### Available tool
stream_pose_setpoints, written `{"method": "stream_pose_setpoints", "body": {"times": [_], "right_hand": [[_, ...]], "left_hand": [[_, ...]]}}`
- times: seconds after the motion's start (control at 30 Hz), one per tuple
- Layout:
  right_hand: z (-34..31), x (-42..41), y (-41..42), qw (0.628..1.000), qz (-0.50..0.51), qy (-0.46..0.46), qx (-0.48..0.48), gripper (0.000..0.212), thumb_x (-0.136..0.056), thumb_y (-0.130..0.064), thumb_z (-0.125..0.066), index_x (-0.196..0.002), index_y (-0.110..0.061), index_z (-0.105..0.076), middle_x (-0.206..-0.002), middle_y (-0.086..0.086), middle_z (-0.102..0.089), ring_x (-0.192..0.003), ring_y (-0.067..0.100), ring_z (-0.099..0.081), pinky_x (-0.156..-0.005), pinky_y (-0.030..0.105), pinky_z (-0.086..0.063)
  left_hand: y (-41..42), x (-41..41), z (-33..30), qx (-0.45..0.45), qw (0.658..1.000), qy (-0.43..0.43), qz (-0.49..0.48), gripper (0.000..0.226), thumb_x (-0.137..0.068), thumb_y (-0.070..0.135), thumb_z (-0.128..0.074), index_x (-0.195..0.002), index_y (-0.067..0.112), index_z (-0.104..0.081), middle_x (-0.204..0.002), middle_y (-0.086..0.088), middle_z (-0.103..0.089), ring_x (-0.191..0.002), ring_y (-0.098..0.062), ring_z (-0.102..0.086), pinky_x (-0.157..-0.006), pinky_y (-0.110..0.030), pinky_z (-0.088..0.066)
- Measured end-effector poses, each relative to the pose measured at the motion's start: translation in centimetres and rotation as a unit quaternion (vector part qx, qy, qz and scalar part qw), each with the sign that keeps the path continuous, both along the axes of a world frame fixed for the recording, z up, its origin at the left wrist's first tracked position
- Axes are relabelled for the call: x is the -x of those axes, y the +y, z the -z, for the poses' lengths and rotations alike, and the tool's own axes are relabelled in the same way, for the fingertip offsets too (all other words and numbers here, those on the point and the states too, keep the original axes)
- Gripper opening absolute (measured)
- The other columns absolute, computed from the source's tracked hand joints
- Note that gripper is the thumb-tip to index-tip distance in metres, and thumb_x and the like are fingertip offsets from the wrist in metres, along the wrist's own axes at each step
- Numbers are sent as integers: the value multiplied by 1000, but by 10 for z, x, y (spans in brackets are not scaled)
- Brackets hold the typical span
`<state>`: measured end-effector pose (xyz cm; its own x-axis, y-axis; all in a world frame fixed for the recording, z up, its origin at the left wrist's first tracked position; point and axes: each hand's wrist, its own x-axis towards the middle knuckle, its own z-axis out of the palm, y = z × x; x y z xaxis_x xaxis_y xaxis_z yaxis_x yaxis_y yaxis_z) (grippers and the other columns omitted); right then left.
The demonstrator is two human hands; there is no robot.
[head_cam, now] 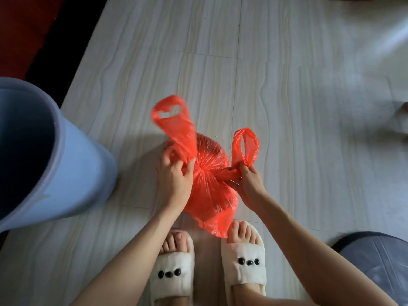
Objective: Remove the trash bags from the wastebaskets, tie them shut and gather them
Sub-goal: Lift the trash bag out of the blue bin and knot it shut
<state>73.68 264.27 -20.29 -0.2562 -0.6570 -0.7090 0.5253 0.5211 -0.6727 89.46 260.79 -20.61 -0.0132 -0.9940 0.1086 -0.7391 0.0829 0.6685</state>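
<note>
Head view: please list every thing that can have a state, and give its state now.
red trash bag: on floor, neck gathered, handles being tied
blue wastebasket: no bag in it, tilted in view
left hand: grips left handle
right hand: grips right handle
grey bag: lies at right edge

**Underfoot and at the edges**

Pale wood-grain floor (287, 107) spans the view. Two white open-toed slippers (242, 268), each set with three black beads, stand side by side near the bottom. A red-and-black rug (33, 29) lies top left.
</note>
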Motion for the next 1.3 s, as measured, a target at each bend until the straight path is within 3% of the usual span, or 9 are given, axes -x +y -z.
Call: {"method": "stream_pose_setpoints", "body": {"times": [0.1, 0.23, 0.43, 0.7, 0.83, 1.03, 1.13, 1.2, 1.3], "right_hand": [[-1, 4, -3, 1000, -4, 7, -3, 25, -96, -10, -28, -83, -11, -49, -75, 11, -63, -63, 18, -69, -67, 31, -58], [-1, 7, -2, 1000, -13, 9, -20, 24, -96, -10, -28, -84, -10, -48, -79, 12, -62, -70, 21, -66, -64, 32, -57], [-2, 11, -3, 986, -57, 154, -13, 31, -98, -15, -30, -77, -16, -53, -74, 2, -62, -68, 14, -53, -55, 20, -40], [-27, 28, -18, 994, 17, 33, 105, 23, -93, -3, -40, -80, -10, -58, -56, -3, -69, -62, 11, -66, -65, 27, -54], [-30, 24, -19, 987, -35, -34, 154, 18, -89, -1, -47, -87, -8, -63, -76, 1, -74, -76, 14, -70, -79, 30, -56], [-19, 12, -12, 927, -290, 179, 158, 33, -77, -12, -52, -109, -5, -57, -98, 4, -62, -89, 7, -58, -76, 12, -48], [-7, 14, -9, 784, -477, 375, 130, 56, -81, -40, -59, -131, -21, -46, -128, 6, -54, -120, 20, -46, -106, 33, -35], [-2, 14, -6, 701, -493, 496, 138, 47, -84, -33, -58, -129, -18, -50, -121, 10, -61, -115, 27, -50, -103, 41, -36], [-6, 9, -2, 734, -406, 523, 148, 27, -90, -16, -46, -111, -7, -59, -105, 13, -67, -99, 32, -60, -82, 35, -45]], "left_hand": [[-2, 9, -5, 46, 992, 67, 95, 17, -85, 7, -54, -85, -5, -65, -83, -20, -69, -79, -14, -56, -74, -20, -42], [-13, 21, -18, -208, 949, 231, 55, 26, -94, 6, -40, -73, 8, -56, -65, -7, -64, -53, -2, -60, -64, -24, -50], [-13, 17, -19, -212, 950, -171, 153, 24, -97, 18, -31, -102, 3, -48, -103, -26, -66, -96, -43, -61, -75, -44, -44], [6, 35, -17, -148, 905, -325, 229, 67, -79, 67, -43, -111, 9, -47, -111, -17, -60, -104, -37, -59, -86, -40, -42], [2, 34, -17, -112, 910, -337, 213, 45, -94, 47, -32, -109, 10, -53, -110, -15, -63, -100, -35, -62, -82, -38, -45], [-18, 11, -28, -289, 921, -135, 222, 49, -97, 37, -30, -87, 3, -64, -89, -18, -69, -90, -35, -64, -76, -35, -43], [-24, -1, -23, -375, 910, 27, 174, 47, -96, 31, -36, -69, 3, -62, -65, -7, -65, -67, -20, -61, -74, -34, -48], [-29, -7, -21, -404, 897, 125, 131, 47, -96, 22, -37, -56, 10, -57, -45, 2, -60, -45, -7, -54, -53, -23, -46], [-35, -14, -23, -461, 850, 242, 81, 39, -96, 23, -37, -68, 12, -62, -49, 3, -67, -41, -2, -54, -39, -16, -28]]}}
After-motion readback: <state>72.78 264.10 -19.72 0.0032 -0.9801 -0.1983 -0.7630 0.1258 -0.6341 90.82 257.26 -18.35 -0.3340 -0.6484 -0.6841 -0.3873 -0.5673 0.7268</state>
